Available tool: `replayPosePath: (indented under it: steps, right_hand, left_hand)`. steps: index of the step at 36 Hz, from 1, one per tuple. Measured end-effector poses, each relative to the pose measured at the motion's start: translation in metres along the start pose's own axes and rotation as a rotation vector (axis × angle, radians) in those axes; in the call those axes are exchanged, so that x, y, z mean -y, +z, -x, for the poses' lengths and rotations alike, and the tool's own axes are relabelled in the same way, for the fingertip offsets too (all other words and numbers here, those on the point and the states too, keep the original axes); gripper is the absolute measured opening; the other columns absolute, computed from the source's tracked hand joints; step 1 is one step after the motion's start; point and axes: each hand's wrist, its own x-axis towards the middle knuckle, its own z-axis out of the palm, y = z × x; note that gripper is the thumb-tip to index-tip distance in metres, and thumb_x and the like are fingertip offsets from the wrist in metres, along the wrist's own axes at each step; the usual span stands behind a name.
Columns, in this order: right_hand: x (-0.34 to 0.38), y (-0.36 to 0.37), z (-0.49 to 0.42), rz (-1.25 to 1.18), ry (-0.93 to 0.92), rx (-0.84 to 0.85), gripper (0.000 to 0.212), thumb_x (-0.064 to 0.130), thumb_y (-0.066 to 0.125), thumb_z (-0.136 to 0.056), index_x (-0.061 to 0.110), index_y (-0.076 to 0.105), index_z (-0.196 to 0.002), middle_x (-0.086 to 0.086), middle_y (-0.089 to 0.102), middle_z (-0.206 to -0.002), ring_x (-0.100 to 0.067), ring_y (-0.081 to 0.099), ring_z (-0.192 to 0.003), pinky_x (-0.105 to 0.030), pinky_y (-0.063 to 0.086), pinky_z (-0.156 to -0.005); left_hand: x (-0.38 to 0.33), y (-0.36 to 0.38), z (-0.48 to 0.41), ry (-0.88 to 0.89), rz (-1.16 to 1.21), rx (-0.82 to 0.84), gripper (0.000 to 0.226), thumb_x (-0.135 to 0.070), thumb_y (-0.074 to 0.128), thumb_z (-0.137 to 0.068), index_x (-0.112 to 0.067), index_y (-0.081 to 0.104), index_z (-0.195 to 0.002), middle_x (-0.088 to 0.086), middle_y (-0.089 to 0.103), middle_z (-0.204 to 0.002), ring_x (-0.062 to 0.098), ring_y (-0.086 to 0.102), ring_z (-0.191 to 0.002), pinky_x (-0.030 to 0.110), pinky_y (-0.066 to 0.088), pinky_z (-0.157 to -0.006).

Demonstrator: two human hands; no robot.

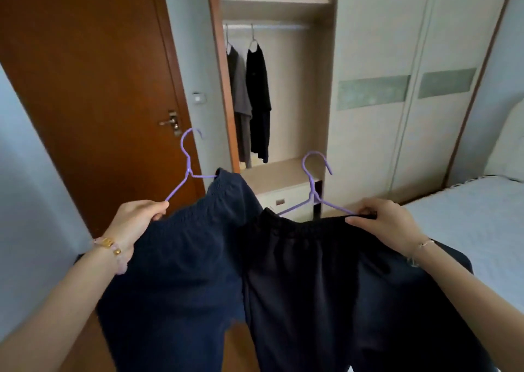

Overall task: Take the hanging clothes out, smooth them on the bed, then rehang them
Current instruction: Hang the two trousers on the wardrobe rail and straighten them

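The open wardrobe (283, 93) stands far ahead of me, and on its rail (266, 26) hang two garments side by side: a grey garment (241, 99) on the left and a black garment (258, 102) just to its right, each on its own pale hanger. The shelf (275, 1) above the rail looks bare from here. Below the hanging space sits a low drawer unit (283, 198).

Near me I hold two more garments, each on a purple hanger, so I count four garments and four hangers in all. My left hand (136, 221) is closed around the lower left arm of the left purple hanger (188, 167), which carries navy trousers (181, 263) by the waistband and tilts up to the right. My right hand (388, 224) pinches the right end of the right purple hanger (314, 190) together with the waistband of the dark trousers (326, 281) hanging from it. The two pairs overlap in the middle, the dark pair lying in front of the navy one.

The bed (476, 218) lies to my right, its pale cover just beside my right forearm. A brown door (93, 88) stands to the left of the wardrobe, and the wardrobe's closed sliding doors (411, 88) fill the far right.
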Motion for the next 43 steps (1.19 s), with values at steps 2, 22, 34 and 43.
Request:
replayPosePath:
  steps: [2,22,34,43]
  right_hand:
    - [0.025,0.033,-0.014,-0.026,-0.024,0.030,0.014,0.042,0.070,-0.077,0.031,0.061,-0.074,0.015,0.063,-0.075,-0.015,0.061,-0.079,-0.034,0.047,-0.073]
    - [0.130,0.166,-0.185,-0.271,-0.001,0.065,0.017,0.032,0.075,-0.074,0.021,0.064,-0.070,0.007,0.068,-0.073,-0.018,0.063,-0.079,-0.036,0.048,-0.076]
    - [0.143,0.250,-0.379,-0.185,-0.006,0.121,0.016,0.035,0.074,-0.076,0.027,0.063,-0.066,0.011,0.063,-0.071,-0.013,0.059,-0.075,-0.031,0.044,-0.068]
    - [0.132,0.278,-0.491,-0.132,0.107,0.037,0.015,0.037,0.075,-0.074,0.030,0.064,-0.066,0.011,0.065,-0.072,-0.013,0.061,-0.076,-0.034,0.047,-0.071]
  left_hand:
    - [0.024,-0.024,-0.013,0.004,-0.054,-0.018,0.038,-0.023,0.057,-0.091,-0.010,0.050,-0.056,0.007,0.050,-0.065,0.021,0.049,-0.073,0.031,0.031,-0.080]
    - [0.137,-0.136,-0.161,-0.072,-0.175,-0.157,0.040,-0.024,0.059,-0.089,-0.011,0.049,-0.053,0.014,0.053,-0.063,0.028,0.051,-0.068,0.032,0.034,-0.066]
    - [0.160,-0.089,-0.376,-0.128,-0.173,-0.006,0.035,-0.018,0.061,-0.089,0.013,0.060,-0.074,0.025,0.056,-0.071,0.026,0.052,-0.070,0.028,0.035,-0.064]
    - [0.157,-0.025,-0.516,-0.091,-0.028,0.248,0.036,-0.020,0.053,-0.093,-0.008,0.052,-0.059,0.005,0.052,-0.063,0.023,0.050,-0.073,0.032,0.032,-0.071]
